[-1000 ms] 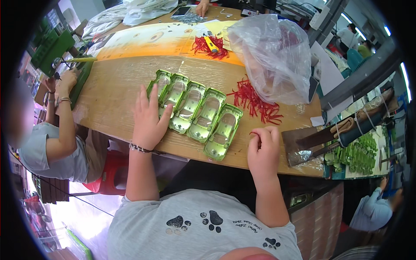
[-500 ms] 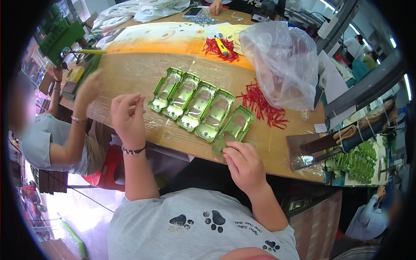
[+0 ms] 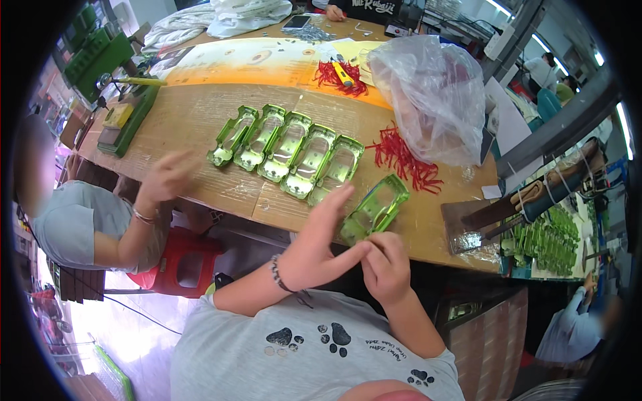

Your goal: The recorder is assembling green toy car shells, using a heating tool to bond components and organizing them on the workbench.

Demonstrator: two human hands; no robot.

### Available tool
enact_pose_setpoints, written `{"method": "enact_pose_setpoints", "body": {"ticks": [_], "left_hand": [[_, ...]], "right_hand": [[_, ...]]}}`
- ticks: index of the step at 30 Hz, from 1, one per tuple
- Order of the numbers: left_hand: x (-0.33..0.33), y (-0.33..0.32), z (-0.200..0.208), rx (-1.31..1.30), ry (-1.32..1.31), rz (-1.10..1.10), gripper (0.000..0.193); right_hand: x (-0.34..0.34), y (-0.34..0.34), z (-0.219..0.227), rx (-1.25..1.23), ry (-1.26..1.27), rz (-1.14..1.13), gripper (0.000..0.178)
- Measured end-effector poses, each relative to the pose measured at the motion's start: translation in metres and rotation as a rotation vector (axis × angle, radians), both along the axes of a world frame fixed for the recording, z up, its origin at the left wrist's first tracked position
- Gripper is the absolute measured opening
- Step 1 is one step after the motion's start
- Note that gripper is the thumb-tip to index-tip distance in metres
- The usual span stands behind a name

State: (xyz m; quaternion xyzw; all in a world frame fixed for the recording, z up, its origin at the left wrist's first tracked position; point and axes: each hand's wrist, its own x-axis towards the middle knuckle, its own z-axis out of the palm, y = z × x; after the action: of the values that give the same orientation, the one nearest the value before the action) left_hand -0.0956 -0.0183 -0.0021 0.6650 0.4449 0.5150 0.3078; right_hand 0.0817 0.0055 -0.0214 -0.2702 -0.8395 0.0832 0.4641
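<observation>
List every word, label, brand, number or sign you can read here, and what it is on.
Wording is located here, not copied out.
Grey shirt: small dark lettering among the paw prints.
Black garment across the table: white lettering near the picture's upper edge.
Orange-and-white sheet: any print is too small to read.
Green shells: no lettering can be made out.
</observation>
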Motion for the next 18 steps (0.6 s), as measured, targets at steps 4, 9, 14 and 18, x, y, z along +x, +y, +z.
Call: {"method": "enact_pose_setpoints", "body": {"ticks": [4, 9, 14, 18], "left_hand": [[0.012, -0.008, 0.002, -0.164, -0.314, -0.180, 0.070], [0.008, 0.001, 0.005, -0.096, 0.055, -0.199, 0.056], [0.015, 0.001, 0.007, 0.005, 0.185, -0.174, 0.058], [0.020, 0.002, 0.004, 0.023, 0.345, -0.098, 0.062]], "right_hand": [[0.005, -0.014, -0.002, 0.118, -0.028, 0.121, 0.023], [0.005, -0.014, -0.012, 0.088, -0.085, 0.227, 0.022], [0.011, -0.015, -0.021, 0.045, -0.051, 0.120, 0.017], [0.009, -0.006, -0.014, 0.043, 0.111, -0.046, 0.019]]}}
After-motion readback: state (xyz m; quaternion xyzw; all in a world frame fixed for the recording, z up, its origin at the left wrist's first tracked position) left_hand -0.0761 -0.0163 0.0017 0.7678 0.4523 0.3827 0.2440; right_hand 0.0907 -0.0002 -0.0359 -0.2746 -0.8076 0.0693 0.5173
